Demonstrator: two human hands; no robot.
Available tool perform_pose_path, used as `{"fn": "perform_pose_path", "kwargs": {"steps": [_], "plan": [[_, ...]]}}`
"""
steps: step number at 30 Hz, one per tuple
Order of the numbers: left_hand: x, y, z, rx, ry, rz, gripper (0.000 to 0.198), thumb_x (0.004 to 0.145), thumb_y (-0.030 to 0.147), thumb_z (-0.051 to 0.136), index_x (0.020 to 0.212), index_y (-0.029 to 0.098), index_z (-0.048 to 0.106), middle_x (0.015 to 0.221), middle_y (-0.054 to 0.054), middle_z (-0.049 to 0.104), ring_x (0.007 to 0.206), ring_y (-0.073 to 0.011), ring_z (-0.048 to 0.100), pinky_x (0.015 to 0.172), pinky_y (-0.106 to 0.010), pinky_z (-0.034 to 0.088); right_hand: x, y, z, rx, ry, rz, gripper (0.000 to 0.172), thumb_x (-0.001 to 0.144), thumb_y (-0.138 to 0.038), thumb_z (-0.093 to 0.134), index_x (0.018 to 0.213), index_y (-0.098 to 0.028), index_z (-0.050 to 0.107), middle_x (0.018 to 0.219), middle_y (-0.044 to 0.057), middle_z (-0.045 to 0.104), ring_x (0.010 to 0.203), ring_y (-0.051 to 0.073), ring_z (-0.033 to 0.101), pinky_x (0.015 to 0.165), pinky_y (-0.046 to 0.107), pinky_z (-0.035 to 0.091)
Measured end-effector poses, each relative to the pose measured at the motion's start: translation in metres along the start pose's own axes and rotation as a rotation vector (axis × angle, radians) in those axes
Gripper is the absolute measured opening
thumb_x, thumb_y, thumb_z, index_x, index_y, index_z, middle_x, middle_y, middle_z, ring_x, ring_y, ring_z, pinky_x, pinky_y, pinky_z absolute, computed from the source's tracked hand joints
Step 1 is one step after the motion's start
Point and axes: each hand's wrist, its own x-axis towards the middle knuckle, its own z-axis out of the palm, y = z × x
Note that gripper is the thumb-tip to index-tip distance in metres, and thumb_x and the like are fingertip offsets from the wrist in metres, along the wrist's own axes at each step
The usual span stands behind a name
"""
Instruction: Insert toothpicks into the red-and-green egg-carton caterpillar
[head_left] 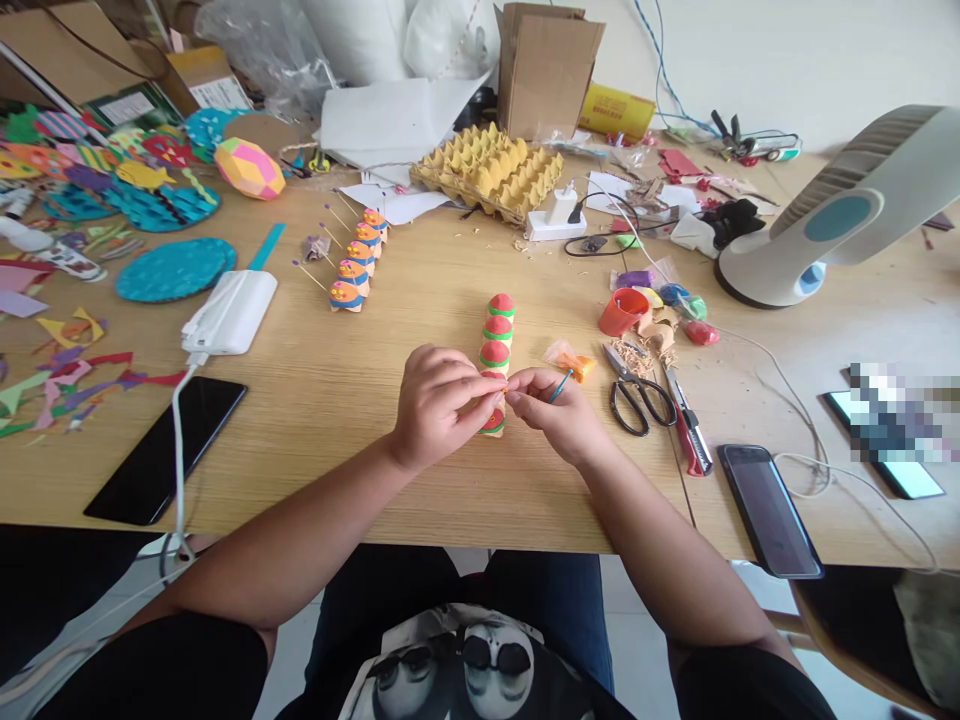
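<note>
On the table [300, 470] there are two rows of painted cups: one red-and-green row [495, 354] and one orange-and-blue row [361, 251]. In the first row five red tops can be counted, the nearer ones partly covered by fingers; the second row also has five humps.

The red-and-green row lies in front of the person, near the middle of the table. Its long axis goes from the person toward the far side, leaning very slightly to the right at the far end. Which end is its head, one cannot tell.

Two hands meet above the near part of this row. The left hand [442, 405] has thumb and forefinger brought close; whether this grip is clamped on some tiny piece cannot be told. The right hand [559, 415] has its grip closed on one thin blue stick [561, 386], which points up and to the right.

Near the right hand are one orange packet [574, 362], one pair of scissors [634, 388], one cutter [691, 430] and one red cup [622, 312]. Farther off stand one yellow egg tray [491, 170] and one fan [840, 205].
</note>
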Motion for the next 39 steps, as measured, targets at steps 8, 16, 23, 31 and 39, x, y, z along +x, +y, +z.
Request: {"fn": "perform_pose_path", "kwargs": {"steps": [8, 16, 23, 31, 39], "plan": [[0.0006, 0.0005, 0.0006, 0.004, -0.009, -0.012, 0.01, 0.089, 0.021, 0.071, 0.096, 0.027, 0.074, 0.079, 0.002, 0.073, 0.081, -0.0172, 0.066, 0.081, -0.036, 0.048, -0.0003, -0.0015, 0.0007, -0.036, 0.011, -0.018, 0.034, 0.076, -0.048, 0.086, 0.085, -0.019, 0.071, 0.064, -0.004, 0.053, 0.061, 0.01, 0.046, 0.054, 0.025, 0.036], [0.0002, 0.0001, 0.0008, -0.009, -0.033, -0.041, 0.009, 0.091, 0.023, 0.07, 0.096, 0.028, 0.075, 0.079, 0.002, 0.073, 0.082, -0.0174, 0.066, 0.082, -0.037, 0.048, -0.0005, -0.0022, 0.0004, -0.058, 0.025, -0.013, 0.034, 0.075, -0.048, 0.085, 0.084, -0.019, 0.071, 0.065, -0.003, 0.055, 0.061, 0.01, 0.047, 0.055, 0.026, 0.036], [0.0003, 0.0001, 0.0009, 0.0, -0.006, 0.008, 0.014, 0.089, 0.02, 0.072, 0.1, 0.027, 0.074, 0.081, 0.002, 0.074, 0.083, -0.0175, 0.066, 0.082, -0.036, 0.049, -0.0007, -0.0015, 0.0007, -0.051, 0.021, -0.037, 0.029, 0.077, -0.044, 0.084, 0.085, -0.019, 0.071, 0.067, -0.003, 0.058, 0.062, 0.01, 0.048, 0.057, 0.026, 0.037], [0.0002, 0.0001, 0.0011, -0.011, 0.001, 0.015, 0.016, 0.088, 0.018, 0.073, 0.101, 0.028, 0.074, 0.082, 0.002, 0.075, 0.083, -0.0176, 0.067, 0.082, -0.036, 0.049, -0.0011, -0.0016, 0.0012, -0.064, 0.039, -0.023, 0.029, 0.076, -0.043, 0.084, 0.084, -0.019, 0.071, 0.067, -0.002, 0.059, 0.063, 0.011, 0.049, 0.058, 0.027, 0.038], [-0.0036, -0.0022, 0.0013, -0.046, -0.049, -0.015, 0.019, 0.088, 0.022, 0.072, 0.105, 0.03, 0.075, 0.085, 0.002, 0.075, 0.086, -0.0182, 0.067, 0.084, -0.038, 0.048, -0.0007, 0.0007, -0.0006, -0.063, 0.058, -0.012, 0.029, 0.074, -0.044, 0.084, 0.08, -0.02, 0.07, 0.065, -0.002, 0.059, 0.062, 0.012, 0.049, 0.056, 0.027, 0.038]]}}
